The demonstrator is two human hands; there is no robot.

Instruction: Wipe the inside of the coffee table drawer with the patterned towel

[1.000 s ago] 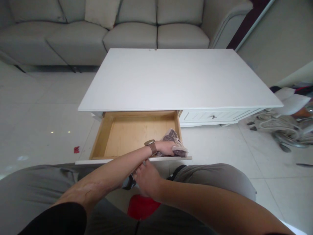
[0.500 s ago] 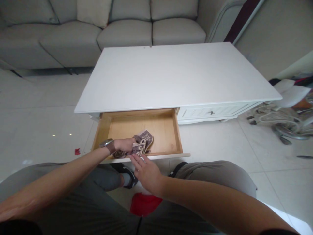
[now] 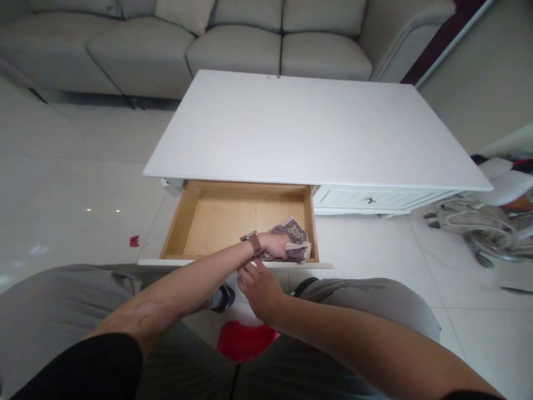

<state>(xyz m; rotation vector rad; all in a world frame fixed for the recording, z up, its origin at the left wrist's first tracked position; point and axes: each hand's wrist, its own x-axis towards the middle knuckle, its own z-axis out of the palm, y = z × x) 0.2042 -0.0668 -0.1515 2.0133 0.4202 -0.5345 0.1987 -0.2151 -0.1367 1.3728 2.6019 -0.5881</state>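
Note:
My left hand [image 3: 275,245], with a watch [image 3: 252,243] on its wrist, is closed on a purple-brown patterned cloth with pale edging [image 3: 290,230]. It presses the cloth down in the front right corner of the pulled-out wooden drawer [image 3: 225,222]. Below that wrist, my right hand [image 3: 261,289] rests at the drawer's white front panel [image 3: 175,262], fingers curled over its top edge. My left forearm crosses above the panel and partly covers it.
The white coffee table [image 3: 316,128] extends over the drawer, with a second, shut drawer [image 3: 370,199] to the right. Behind stands a grey sofa [image 3: 233,53]. A red object [image 3: 245,340] is between my legs; coiled hose-like items [image 3: 470,214] lie at right.
My left hand has slid the cloth rightward along the drawer's front into the right corner. My right hand's fingers have gone from stretched to curled at the edge. The view has shifted slightly.

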